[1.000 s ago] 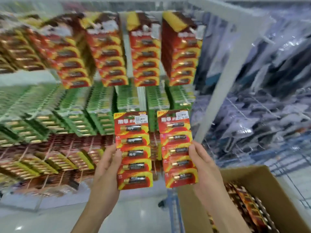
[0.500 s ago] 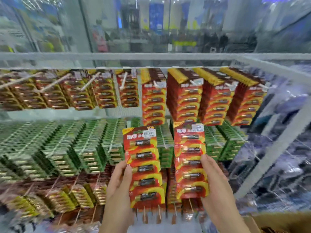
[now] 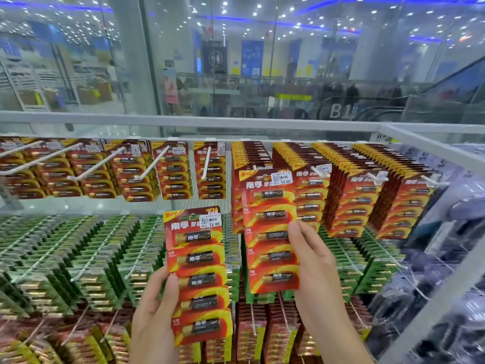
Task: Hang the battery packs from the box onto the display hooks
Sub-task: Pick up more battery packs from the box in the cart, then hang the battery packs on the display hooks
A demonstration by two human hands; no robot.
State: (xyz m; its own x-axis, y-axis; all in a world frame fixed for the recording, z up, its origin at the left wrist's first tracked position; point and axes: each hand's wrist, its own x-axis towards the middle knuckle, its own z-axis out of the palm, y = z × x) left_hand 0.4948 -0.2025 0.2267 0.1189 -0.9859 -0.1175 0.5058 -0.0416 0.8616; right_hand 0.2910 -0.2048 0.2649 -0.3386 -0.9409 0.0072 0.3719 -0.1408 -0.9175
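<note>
My left fingers (image 3: 170, 287) grip the left pack (image 3: 199, 271), my right fingers (image 3: 296, 232) the right pack (image 3: 273, 232), neither hung yet. Right top hooks (image 3: 319, 172) look full; left top hooks (image 3: 206, 164) have room.

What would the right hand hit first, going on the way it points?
Probably the hanging stack of red-and-yellow battery cards behind the red battery pack the right hand holds; depth unclear.

Green battery packs (image 3: 78, 258) hang in dense rows left of the left grip (image 3: 154, 319) and again right of the right grip (image 3: 317, 274). Above both grips a white frame rail (image 3: 183, 119) runs across, a glass wall (image 3: 262, 74) behind it. Through the glass show a "B1" sign (image 3: 339, 110), an escalator (image 3: 441, 85) and ceiling lights (image 3: 258, 6). Blurred clear-bagged goods (image 3: 459, 258) lie farther right.
</note>
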